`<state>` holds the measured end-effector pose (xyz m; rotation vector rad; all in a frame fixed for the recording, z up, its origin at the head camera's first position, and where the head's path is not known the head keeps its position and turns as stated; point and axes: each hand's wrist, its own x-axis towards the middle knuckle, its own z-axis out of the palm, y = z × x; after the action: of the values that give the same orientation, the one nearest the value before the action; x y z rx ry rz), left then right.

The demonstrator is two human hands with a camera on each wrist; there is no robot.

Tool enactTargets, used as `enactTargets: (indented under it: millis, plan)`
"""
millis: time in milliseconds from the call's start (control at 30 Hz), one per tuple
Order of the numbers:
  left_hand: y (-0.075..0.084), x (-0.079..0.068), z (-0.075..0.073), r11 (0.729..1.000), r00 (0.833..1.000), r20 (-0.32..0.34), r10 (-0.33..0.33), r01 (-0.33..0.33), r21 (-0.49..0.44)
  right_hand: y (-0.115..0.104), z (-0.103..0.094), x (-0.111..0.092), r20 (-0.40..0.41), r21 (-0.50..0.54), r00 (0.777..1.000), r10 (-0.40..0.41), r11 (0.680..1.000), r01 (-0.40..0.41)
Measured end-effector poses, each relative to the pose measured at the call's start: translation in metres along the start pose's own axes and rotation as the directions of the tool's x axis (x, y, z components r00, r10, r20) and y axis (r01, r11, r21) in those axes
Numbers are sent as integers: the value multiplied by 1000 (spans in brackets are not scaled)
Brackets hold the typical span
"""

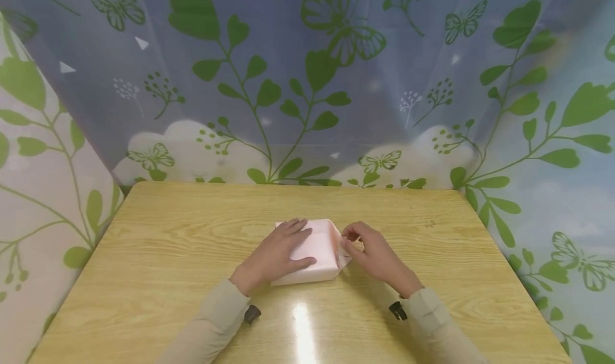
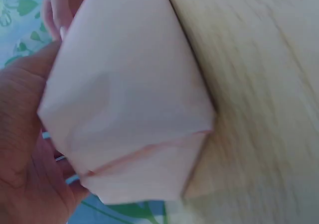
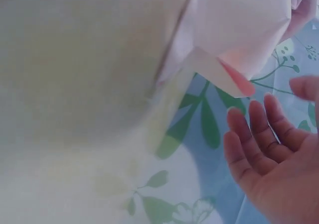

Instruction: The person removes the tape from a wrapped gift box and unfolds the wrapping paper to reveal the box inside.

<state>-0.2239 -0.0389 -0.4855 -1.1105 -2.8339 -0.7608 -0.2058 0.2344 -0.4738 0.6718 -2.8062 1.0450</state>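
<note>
A box-shaped parcel in pale pink paper (image 1: 322,246) lies on the table in the head view. My left hand (image 1: 281,249) rests over its top and left part, fingers spread and thumb apart. At the parcel's right end, my right hand (image 1: 375,254) is beside a loose paper flap (image 1: 344,261). In the right wrist view its fingers are loosely bent, a little apart from the flap (image 3: 223,78), with nothing between them. The left wrist view shows a folded end (image 2: 144,171) of the wrapping with a creased edge. What is inside the paper is hidden.
The parcel lies on a wood-grain table (image 1: 192,220). Behind the table and along both sides hangs a cloth (image 1: 269,140) with green leaves and butterflies. Dark straps (image 1: 397,310) show at both wrists. A bright reflection lies on the table near the front.
</note>
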Motion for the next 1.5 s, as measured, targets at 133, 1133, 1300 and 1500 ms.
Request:
enactTargets:
  millis: [133,1133,1300,1500]
  plan:
    - [11,-2,-3,995,996,-43,82,-79,69,-5,1,16,81,-18,995,-56,998,58]
    - [81,-54,24,962,994,-99,-42,67,266,-17,11,30,271,-160,962,-44,983,90]
    - [82,-53,22,954,996,-81,-45,67,294,-22,13,24,231,-197,972,-39,977,86]
    - [80,-50,12,939,995,-70,-71,90,331,-35,16,20,200,-252,980,-26,965,77]
